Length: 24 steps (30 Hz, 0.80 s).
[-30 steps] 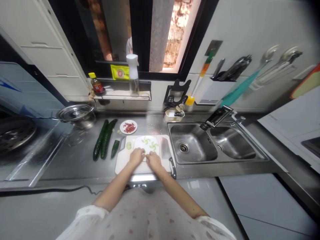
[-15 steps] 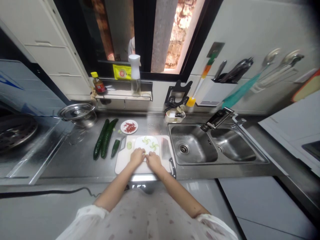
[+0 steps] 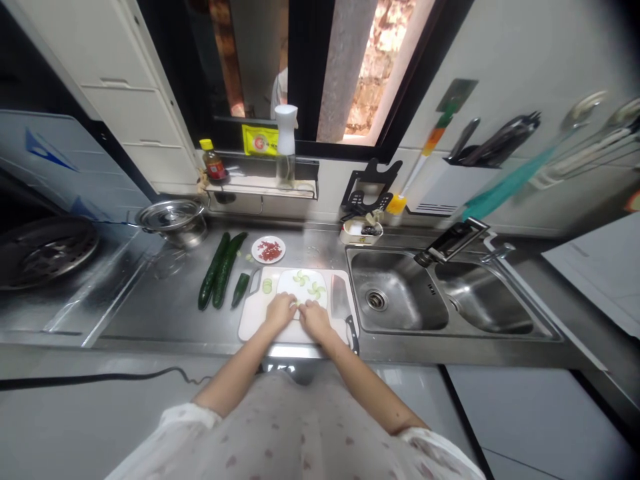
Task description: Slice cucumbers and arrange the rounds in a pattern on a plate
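Observation:
My left hand and my right hand meet at the near edge of a white plate. Both have fingers curled, fingertips almost touching around a small pale green cucumber slice, mostly hidden by them. On the plate, cucumber slices form two pinwheel flowers, one at the back and one at the right. The plate rests on a white cutting board. A small stack of cucumber slices lies left of the plate. Along the board's right side lies a knife with a black handle.
Two whole cucumbers and a cut cucumber piece lie left of the board. Behind it sits a small plate of chopped red bits. A lidded pot stands at the back left. The double sink is on the right.
The view has shifted, so the counter appears farther right. Both hands stay together at the plate's near edge, with only slight finger movement. The two pinwheels look the same.

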Available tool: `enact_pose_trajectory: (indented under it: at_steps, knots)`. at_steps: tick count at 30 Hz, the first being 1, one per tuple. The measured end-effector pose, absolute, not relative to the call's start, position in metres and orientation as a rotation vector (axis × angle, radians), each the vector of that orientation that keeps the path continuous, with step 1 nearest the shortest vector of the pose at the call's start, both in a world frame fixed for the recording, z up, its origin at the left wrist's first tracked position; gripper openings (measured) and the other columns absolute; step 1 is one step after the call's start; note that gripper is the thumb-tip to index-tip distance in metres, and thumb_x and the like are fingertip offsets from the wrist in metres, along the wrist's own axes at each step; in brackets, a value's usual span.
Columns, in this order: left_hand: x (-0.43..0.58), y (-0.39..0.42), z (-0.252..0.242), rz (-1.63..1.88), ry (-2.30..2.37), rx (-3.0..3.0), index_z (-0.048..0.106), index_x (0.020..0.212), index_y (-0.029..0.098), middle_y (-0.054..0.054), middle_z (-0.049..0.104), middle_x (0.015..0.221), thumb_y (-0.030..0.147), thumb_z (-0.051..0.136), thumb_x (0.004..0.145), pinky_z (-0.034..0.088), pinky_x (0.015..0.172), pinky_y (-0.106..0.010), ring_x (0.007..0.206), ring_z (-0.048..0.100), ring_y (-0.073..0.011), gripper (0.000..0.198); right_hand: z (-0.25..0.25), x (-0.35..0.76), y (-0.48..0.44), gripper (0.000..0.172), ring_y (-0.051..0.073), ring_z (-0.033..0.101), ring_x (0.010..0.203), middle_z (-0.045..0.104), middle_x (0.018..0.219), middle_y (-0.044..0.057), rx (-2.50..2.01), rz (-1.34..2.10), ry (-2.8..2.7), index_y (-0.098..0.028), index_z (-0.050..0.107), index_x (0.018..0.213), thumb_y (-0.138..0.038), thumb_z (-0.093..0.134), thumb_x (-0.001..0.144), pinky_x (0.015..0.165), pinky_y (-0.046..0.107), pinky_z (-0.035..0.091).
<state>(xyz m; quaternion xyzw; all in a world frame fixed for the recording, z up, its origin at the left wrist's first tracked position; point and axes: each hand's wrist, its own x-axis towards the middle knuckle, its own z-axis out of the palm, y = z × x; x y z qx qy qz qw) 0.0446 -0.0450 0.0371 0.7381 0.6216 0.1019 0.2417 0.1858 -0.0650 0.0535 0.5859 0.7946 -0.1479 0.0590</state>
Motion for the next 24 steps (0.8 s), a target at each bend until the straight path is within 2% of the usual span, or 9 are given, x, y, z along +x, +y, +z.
enact_pose_trajectory:
  at_steps: [7,11,16,24]
  knots:
    - [0.011,-0.046,0.03,0.633,1.95,1.765,0.066,0.107,0.019,-0.007,0.067,0.102,0.023,0.049,0.086,0.042,0.082,-0.026,0.094,0.06,-0.019,0.028,0.056,0.195,-0.066,0.025,0.019,0.054,0.093,0.061,0.1,0.009,1.924,-0.49,2.452,-0.019,0.064,0.099,-0.025,0.04,0.094,0.074,0.027,0.038]
    - [-0.011,-0.037,0.027,0.568,2.1,1.602,0.065,0.109,0.017,-0.009,0.069,0.098,0.022,0.052,0.083,0.042,0.079,-0.025,0.091,0.062,-0.0197,0.029,0.058,0.201,-0.073,0.024,0.017,0.055,0.09,0.063,0.093,0.007,2.043,-0.539,2.555,-0.019,0.066,0.096,-0.023,0.042,0.093,0.074,0.024,0.037]
    - [-0.018,-0.023,0.024,0.467,2.189,1.541,0.062,0.113,0.016,-0.012,0.069,0.099,0.036,0.051,0.086,0.043,0.078,-0.027,0.092,0.063,-0.0224,0.035,0.06,0.206,-0.083,0.026,0.016,0.058,0.086,0.065,0.087,0.005,2.177,-0.686,2.688,-0.019,0.067,0.093,-0.022,0.042,0.092,0.074,0.023,0.039]
    - [-0.016,-0.008,0.017,0.321,2.241,1.473,0.06,0.113,0.015,-0.015,0.069,0.102,0.045,0.049,0.086,0.044,0.082,-0.031,0.098,0.064,-0.0264,0.041,0.066,0.213,-0.093,0.029,0.017,0.06,0.085,0.068,0.089,0.006,2.217,-0.832,2.769,-0.018,0.069,0.094,-0.025,0.041,0.093,0.078,0.026,0.042]
